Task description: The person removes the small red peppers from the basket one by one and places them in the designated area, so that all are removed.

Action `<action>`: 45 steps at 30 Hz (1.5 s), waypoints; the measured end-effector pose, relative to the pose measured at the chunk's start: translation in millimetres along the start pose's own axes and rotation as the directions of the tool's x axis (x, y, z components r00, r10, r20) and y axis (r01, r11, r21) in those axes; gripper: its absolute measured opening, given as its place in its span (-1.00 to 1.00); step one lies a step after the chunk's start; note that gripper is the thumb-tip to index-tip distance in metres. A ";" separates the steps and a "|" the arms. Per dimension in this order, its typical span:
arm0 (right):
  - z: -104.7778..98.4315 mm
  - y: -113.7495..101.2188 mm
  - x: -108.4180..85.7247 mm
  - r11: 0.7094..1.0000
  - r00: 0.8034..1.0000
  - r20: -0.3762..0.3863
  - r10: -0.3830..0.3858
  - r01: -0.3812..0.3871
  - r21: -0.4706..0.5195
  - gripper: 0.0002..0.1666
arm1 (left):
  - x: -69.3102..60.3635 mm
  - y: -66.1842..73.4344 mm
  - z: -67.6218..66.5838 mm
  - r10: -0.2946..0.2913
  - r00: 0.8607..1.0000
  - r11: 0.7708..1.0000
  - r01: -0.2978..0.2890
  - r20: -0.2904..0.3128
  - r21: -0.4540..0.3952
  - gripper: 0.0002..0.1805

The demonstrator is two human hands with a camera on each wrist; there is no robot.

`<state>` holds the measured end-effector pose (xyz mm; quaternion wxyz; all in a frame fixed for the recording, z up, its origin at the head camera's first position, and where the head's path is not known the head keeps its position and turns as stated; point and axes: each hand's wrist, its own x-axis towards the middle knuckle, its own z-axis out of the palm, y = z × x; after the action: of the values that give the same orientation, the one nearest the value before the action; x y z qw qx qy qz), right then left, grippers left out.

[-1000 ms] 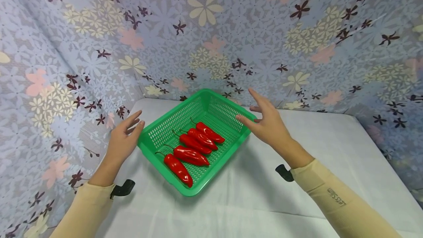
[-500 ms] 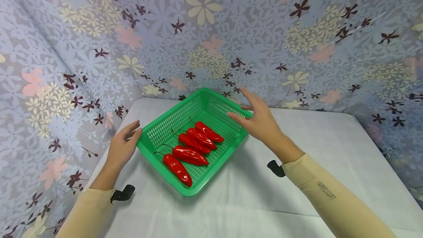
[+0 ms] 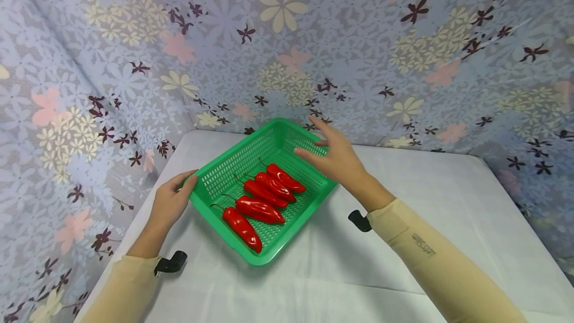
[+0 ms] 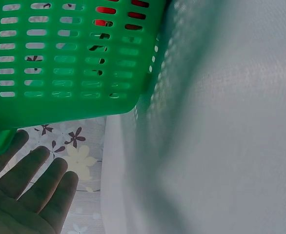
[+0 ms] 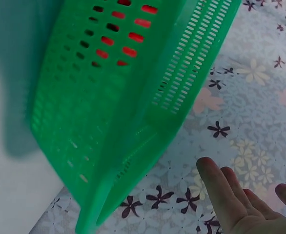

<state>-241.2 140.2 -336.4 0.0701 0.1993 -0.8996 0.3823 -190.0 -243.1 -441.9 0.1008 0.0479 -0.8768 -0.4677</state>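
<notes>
A green plastic basket [image 3: 297, 229] with slotted walls sits at an angle on the white-covered table. Inside it lie several red peppers [image 3: 259, 210] with thin curved stems, side by side. My left hand [image 3: 169, 203] is at the basket's left corner, its thumb at the rim; in the left wrist view its fingers [image 4: 31, 178] are spread and nearly straight below that corner. Over the basket's right corner hovers my right hand [image 3: 340, 159], thumb and fingers apart and holding nothing. The right wrist view shows its fingers [image 5: 221, 190] beside the basket, not touching it.
Flower-patterned cloth [image 3: 233, 64] walls the table at the back and left. The white table cover [image 3: 403, 198] extends to the right of the basket. A black wrist mount [image 3: 172, 262] sticks out from the left sleeve, another [image 3: 359, 221] from the right.
My right hand has moved left, further over the basket's right corner. My left hand has come in to the left corner rim. The basket and peppers have stayed in place.
</notes>
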 end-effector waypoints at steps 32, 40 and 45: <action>50.1 -4.4 64.8 0.803 0.915 0.227 0.334 -0.402 0.440 0.08 | 6.6 -3.9 4.8 -0.017 1.000 0.997 0.018 0.004 -0.074 -0.37; 62.0 3.3 77.2 0.719 0.872 0.286 0.397 -0.489 0.493 0.13 | 4.7 -6.2 4.2 -0.018 1.000 0.996 0.017 -0.007 -0.086 -0.39; 71.5 4.3 84.0 0.710 0.839 0.322 0.440 -0.544 0.447 0.13 | 5.0 -8.6 4.5 -0.018 1.000 0.994 0.017 -0.009 -0.108 -0.40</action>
<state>-317.7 66.1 -365.7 -0.1784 -0.0015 -0.7835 0.5952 -196.0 -245.1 -450.7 0.1035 0.0521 -0.8493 -0.5151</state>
